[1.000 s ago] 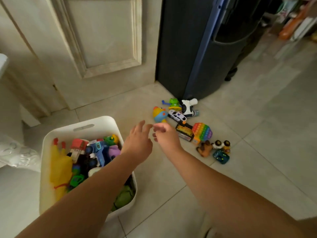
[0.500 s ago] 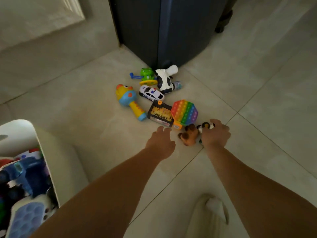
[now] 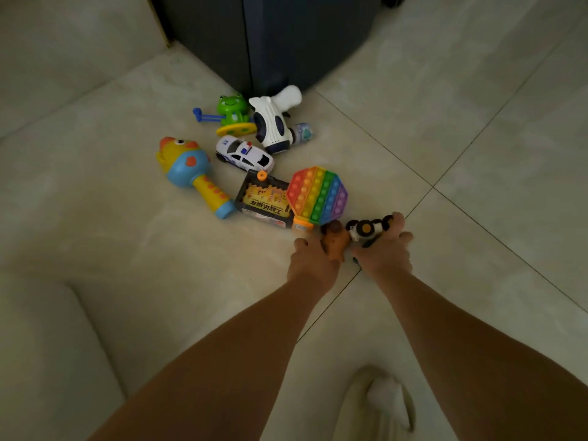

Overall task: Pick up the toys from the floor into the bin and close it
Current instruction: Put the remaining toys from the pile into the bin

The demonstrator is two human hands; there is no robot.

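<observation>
**Gripping 2 small toys at the near edge of the pile**

Left hand (image 3: pixel 313 264) is curling its fingers round a brown animal figure (image 3: pixel 334 241). Right hand (image 3: pixel 385 251) is clamping its fingers over a small black-wheeled vehicle (image 3: pixel 366 229). Both toys are looking low to the tile, lift not clearly begun.

Step in hand is pick-up, mid-task, with 6 toys waiting:
- rainbow pop pad (image 3: pixel 318 195)
- black-yellow box (image 3: pixel 262 198)
- police car (image 3: pixel 243 154)
- fish microphone (image 3: pixel 187 173)
- green frog (image 3: pixel 232 109)
- white blaster (image 3: pixel 275 122)

Next move is calling for lifting both toys and swinging left to the bin (image 3: pixel 47 361). That is likely the pale wall at lower left, its opening out of frame.

Bare tile is running between pile and bin. A dark cabinet (image 3: pixel 286 36) is hemming the far side, and a slippered foot (image 3: pixel 381 405) is sitting under the right forearm
</observation>
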